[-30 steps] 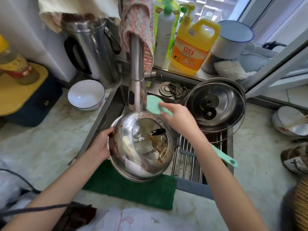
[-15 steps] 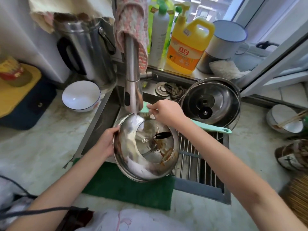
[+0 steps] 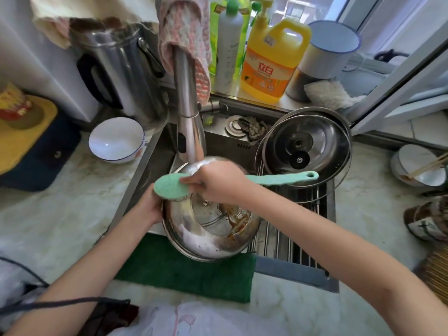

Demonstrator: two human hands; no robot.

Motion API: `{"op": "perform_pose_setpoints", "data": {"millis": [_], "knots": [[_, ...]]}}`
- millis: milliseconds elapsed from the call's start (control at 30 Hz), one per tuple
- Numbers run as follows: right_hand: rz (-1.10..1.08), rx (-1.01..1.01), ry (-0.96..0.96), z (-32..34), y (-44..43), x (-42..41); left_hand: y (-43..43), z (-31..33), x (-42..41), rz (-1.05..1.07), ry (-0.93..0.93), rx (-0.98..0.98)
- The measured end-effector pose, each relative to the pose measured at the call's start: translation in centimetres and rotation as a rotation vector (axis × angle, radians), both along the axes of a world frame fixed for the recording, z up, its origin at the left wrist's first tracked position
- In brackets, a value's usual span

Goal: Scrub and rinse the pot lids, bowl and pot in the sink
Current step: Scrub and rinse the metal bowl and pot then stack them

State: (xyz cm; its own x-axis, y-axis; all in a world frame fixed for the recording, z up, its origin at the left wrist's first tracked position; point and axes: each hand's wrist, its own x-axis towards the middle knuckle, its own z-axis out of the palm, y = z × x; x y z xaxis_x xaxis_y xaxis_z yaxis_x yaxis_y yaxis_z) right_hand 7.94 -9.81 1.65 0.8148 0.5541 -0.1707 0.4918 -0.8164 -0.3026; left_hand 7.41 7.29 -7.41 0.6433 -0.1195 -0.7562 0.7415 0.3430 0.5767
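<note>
A steel pot lid (image 3: 208,241) with a glass centre and brown food smears is tilted over the sink, under the faucet (image 3: 188,122). My left hand (image 3: 148,206) grips its left rim. My right hand (image 3: 218,183) holds a mint-green long-handled scrub brush (image 3: 169,186); its head rests at the lid's upper left rim and its handle points right. A second lid (image 3: 315,139) with a black knob leans in the sink's back right corner. A white bowl (image 3: 116,139) with a blue rim sits on the counter to the left.
A steel kettle (image 3: 121,69) stands behind the bowl. Yellow detergent jug (image 3: 271,66), other bottles and an enamel mug (image 3: 329,47) line the ledge behind the sink. A wire rack (image 3: 291,238) fills the sink's right side. A green cloth (image 3: 186,270) lies on the front edge.
My right hand has swung the brush from behind the faucet to the front, bringing its head down onto the lid's upper left rim. The lid stays held by my left hand.
</note>
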Motion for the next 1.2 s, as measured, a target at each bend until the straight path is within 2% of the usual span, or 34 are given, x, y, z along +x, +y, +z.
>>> {"op": "perform_pose_setpoints", "data": {"millis": [67, 133, 167, 267, 300, 433, 500, 567, 633, 700, 767, 833, 967, 1067, 1200], "knots": [[-0.197, -0.073, -0.051, -0.2, -1.2, 2.7, -0.4, 0.5, 0.1, -0.02, 0.005, 0.014], [-0.271, -0.143, -0.09, -0.4, -2.0, 4.0, -0.4, 0.5, 0.1, -0.027, 0.01, 0.041], [-0.234, -0.125, -0.061, -0.2, -1.6, 3.3, -0.4, 0.6, 0.0, -0.021, 0.011, 0.043], [0.054, -0.049, -0.01, 1.1, 0.6, 0.0, 0.2, 0.4, 0.2, 0.005, -0.038, 0.043], [0.057, -0.034, -0.007, 1.2, 0.9, -0.3, 0.4, 0.4, 0.2, 0.013, -0.044, 0.044], [-0.413, -0.057, 0.0, -1.2, -2.1, 3.8, 0.5, 0.5, 0.2, 0.022, -0.04, -0.004], [-0.542, 0.059, 0.1, -2.2, -4.5, 4.5, 1.3, 0.4, 0.1, 0.054, -0.032, -0.017], [-0.601, 0.354, 0.267, -2.0, -5.9, 3.6, 2.4, 0.7, 0.3, 0.075, -0.025, -0.02], [-0.615, 0.524, 0.411, -1.0, -6.4, 2.2, 3.2, 0.8, 0.8, 0.087, -0.009, 0.006], [-0.544, 0.541, 0.588, -0.2, -6.7, 0.7, 3.2, 1.0, 1.5, 0.065, -0.005, 0.004], [-0.455, 0.535, 0.679, 0.5, -6.8, -0.6, 2.8, 1.5, 2.1, 0.015, -0.015, 0.007], [-0.424, 0.514, 0.631, 0.8, -7.4, -1.3, 2.1, 1.9, 2.8, -0.054, -0.013, 0.004], [-0.408, 0.366, 0.416, 0.5, -8.4, -2.6, 0.2, 2.5, 3.7, -0.166, 0.013, 0.011], [-0.372, 0.403, 0.354, 0.3, -8.4, -3.8, -1.3, 2.9, 4.1, -0.224, -0.004, 0.058], [-0.442, 0.465, 0.286, -0.4, -8.3, -4.6, -2.6, 3.7, 4.0, -0.304, 0.005, 0.122]]}}
